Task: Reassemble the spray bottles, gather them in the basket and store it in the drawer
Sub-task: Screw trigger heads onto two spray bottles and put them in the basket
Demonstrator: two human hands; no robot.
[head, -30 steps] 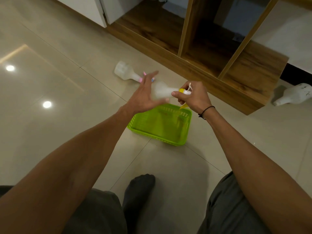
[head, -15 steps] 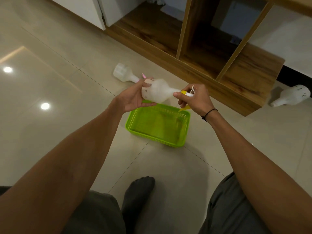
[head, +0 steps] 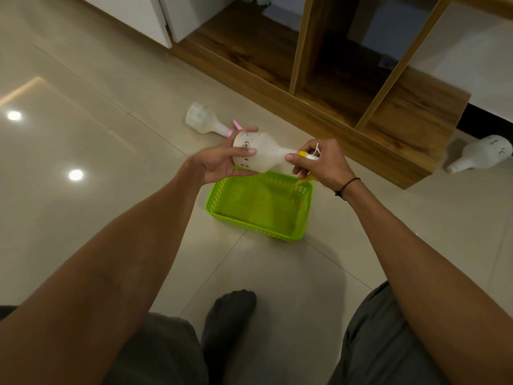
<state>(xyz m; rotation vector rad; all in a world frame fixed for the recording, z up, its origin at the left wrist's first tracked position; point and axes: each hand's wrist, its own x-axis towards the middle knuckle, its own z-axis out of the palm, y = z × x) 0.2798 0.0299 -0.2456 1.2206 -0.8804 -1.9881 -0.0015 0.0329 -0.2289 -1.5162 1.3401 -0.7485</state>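
A white translucent spray bottle (head: 263,155) lies sideways in the air above the green basket (head: 261,207). My left hand (head: 222,165) grips its body at the base end. My right hand (head: 322,163) is closed on the yellow spray head (head: 304,154) at the bottle's neck. The basket stands on the floor tiles with nothing in it. A second bottle with a pink head (head: 206,122) lies on the floor behind my left hand. A third white bottle (head: 483,157), with no head visible, lies on the floor at the far right.
A low wooden shelf unit (head: 347,87) with open compartments runs along the back, white cabinet doors (head: 155,15) to its left. My socked foot (head: 230,315) and knees are at the bottom. Glossy floor tiles spread to the left.
My left hand went from open fingers on the blurred bottle to a firm grip on its base. The bottle now lies steady and horizontal; my right hand stayed on the yellow head.
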